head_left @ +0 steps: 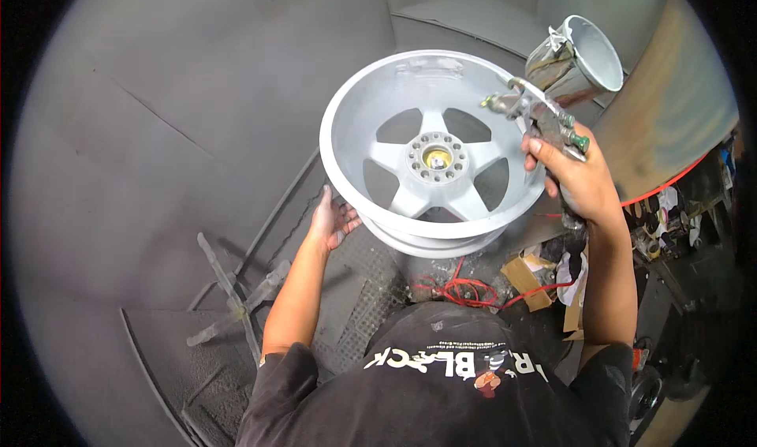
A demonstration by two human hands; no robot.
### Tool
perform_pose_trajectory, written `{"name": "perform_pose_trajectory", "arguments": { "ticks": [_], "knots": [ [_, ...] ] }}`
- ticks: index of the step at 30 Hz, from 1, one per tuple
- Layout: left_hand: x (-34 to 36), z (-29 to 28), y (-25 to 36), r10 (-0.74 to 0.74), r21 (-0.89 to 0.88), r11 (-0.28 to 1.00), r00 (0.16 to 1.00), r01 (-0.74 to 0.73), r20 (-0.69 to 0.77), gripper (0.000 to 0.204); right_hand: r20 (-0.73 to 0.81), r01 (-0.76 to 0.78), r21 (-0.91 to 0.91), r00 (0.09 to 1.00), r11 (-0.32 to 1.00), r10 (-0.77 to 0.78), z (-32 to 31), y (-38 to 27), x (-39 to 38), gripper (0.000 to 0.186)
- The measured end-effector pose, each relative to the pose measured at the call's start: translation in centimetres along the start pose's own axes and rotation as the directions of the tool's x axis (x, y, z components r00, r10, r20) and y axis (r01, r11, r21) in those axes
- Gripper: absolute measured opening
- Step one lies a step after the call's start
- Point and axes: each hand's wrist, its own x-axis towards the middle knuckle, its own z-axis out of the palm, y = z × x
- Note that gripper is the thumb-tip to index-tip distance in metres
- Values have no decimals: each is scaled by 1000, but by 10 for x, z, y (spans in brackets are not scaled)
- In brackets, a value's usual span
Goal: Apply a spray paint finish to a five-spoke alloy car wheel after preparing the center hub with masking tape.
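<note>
Wheel: a light-grey five-spoke metal wheel sits ahead of the person, tilted, its open side facing up; yellow shows in the hub's centre hole. Right hand: grip closed round the handle of a paint-smeared metal spray gun, nozzle toward the left, over the wheel's right side. A silvery, paint-streaked cylindrical cup is seen just beyond the gun. Left hand: grip open, fingers loosely spread at the wheel's lower-left outer edge; contact cannot be determined. Surroundings: a grey-coated cross-shaped stand to the left; a thin red hose coiled below the wheel, near an open brown cardboard box.
</note>
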Motion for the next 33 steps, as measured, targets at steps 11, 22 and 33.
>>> {"name": "perform_pose_trajectory", "arguments": {
  "ticks": [11, 22, 33],
  "knots": [
    [-17, 25, -6, -15, 115, 993, 998, 21, -56, 74, 276, -231, 112, 942, 967, 193, 4, -26, -33, 19],
    [-66, 61, -64, -90, -12, 996, 992, 89, -87, 73, 95, -39, 19, 995, 999, 37, 8, 6, 5, 28],
    [-54, 49, -65, 10, -106, 994, 986, -28, -166, 71, 33, -44, -31, 998, 999, 45, -7, 22, 10, 28]
  ]
}}
